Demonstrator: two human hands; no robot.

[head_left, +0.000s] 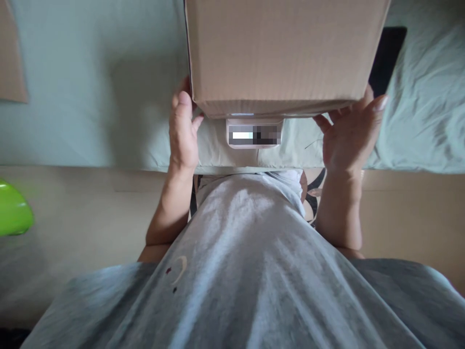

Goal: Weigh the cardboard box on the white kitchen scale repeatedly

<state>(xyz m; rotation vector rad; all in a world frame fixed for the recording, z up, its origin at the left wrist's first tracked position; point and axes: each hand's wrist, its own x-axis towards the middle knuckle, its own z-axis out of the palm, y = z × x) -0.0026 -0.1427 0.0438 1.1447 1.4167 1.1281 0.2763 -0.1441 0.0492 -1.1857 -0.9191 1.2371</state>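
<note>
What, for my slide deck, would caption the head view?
Left hand and right hand at either side of a cardboard box.

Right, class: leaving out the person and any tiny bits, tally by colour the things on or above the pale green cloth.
Brown: 2 (cardboard box; cardboard piece, cut off by the picture's edge)
Black: 1 (flat thing, partly hidden)
White or pale: 1 (device with a blurred-out display)
Total: 4
</note>
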